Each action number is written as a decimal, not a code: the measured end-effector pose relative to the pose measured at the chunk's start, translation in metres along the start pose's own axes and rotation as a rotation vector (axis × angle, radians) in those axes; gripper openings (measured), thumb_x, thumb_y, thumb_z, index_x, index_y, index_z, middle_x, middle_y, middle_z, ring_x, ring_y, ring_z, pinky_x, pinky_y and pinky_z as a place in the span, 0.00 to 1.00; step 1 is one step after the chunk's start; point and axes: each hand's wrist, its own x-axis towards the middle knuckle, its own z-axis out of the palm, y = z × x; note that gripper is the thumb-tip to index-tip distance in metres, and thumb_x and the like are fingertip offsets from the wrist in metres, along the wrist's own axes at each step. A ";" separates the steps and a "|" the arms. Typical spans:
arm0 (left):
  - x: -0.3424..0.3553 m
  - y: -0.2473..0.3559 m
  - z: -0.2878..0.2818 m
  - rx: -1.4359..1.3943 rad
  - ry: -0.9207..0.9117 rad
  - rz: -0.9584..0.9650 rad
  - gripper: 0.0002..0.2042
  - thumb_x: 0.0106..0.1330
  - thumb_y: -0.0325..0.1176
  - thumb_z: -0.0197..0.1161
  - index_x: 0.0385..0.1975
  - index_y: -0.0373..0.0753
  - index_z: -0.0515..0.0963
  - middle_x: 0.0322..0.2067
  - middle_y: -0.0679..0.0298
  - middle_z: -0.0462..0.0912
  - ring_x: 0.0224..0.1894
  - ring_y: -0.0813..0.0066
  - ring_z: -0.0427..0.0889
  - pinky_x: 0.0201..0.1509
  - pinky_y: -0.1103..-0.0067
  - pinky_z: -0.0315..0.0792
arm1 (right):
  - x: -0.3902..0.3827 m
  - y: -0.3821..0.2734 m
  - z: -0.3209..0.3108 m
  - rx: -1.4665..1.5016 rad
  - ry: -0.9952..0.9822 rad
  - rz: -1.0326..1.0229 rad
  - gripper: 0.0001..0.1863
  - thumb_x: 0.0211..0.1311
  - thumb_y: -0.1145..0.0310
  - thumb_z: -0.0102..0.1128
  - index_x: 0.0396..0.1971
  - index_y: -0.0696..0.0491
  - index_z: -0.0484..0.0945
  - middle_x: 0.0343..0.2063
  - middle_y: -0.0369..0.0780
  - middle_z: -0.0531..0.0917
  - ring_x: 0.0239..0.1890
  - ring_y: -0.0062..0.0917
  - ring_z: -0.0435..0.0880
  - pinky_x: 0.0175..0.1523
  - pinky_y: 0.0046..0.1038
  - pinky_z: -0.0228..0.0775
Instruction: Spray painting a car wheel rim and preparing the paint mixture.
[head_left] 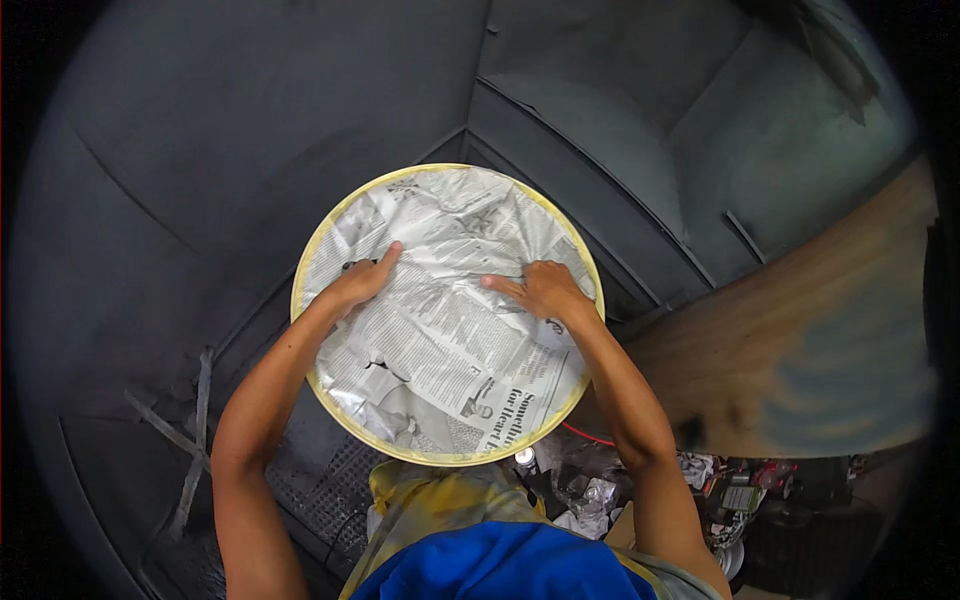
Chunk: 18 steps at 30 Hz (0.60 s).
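Note:
In front of me is a large round piece (440, 300) covered with crumpled newspaper, its narrow rim edged in yellow. My left hand (362, 284) rests on the left part of the newspaper, with one digit stretched toward the far side; its other fingers are partly hidden. On the right part lies my right hand (548, 290), its thumb pointing inward, apart from the bent fingers. Both hands touch the paper inside the rim, and I see nothing held in either. What supports the round piece from below is hidden.
Dark sheeted walls (270, 120) surround the far side. A large curved brown panel (800, 330) stands at the right. Below it lies assorted clutter (740, 490). Crossed grey strips (195, 440) are at the lower left, near a dark perforated mat (320, 490).

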 end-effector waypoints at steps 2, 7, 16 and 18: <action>0.005 -0.010 0.004 0.019 0.073 0.031 0.59 0.69 0.78 0.37 0.64 0.10 0.64 0.65 0.26 0.68 0.71 0.37 0.68 0.75 0.60 0.61 | 0.000 -0.008 -0.002 0.135 0.074 0.034 0.60 0.57 0.17 0.51 0.35 0.75 0.83 0.28 0.59 0.86 0.33 0.51 0.89 0.50 0.45 0.80; 0.014 -0.008 0.005 0.013 0.109 0.049 0.59 0.68 0.79 0.38 0.62 0.11 0.68 0.61 0.26 0.73 0.66 0.35 0.75 0.72 0.60 0.65 | 0.021 0.004 0.014 0.277 0.031 0.102 0.63 0.50 0.16 0.58 0.40 0.78 0.81 0.32 0.64 0.85 0.40 0.52 0.89 0.53 0.45 0.80; 0.014 -0.002 0.014 0.439 0.349 0.245 0.55 0.71 0.75 0.36 0.52 0.12 0.77 0.50 0.23 0.79 0.59 0.32 0.79 0.69 0.58 0.68 | 0.008 0.011 0.042 0.526 0.125 0.239 0.66 0.49 0.17 0.60 0.55 0.77 0.76 0.51 0.65 0.82 0.57 0.50 0.84 0.64 0.39 0.74; 0.014 0.001 0.016 0.542 0.431 0.383 0.53 0.72 0.73 0.37 0.50 0.13 0.78 0.49 0.23 0.80 0.57 0.31 0.80 0.67 0.56 0.70 | 0.009 0.028 0.070 0.572 0.268 0.121 0.66 0.49 0.17 0.60 0.53 0.79 0.76 0.48 0.65 0.83 0.53 0.50 0.86 0.60 0.38 0.77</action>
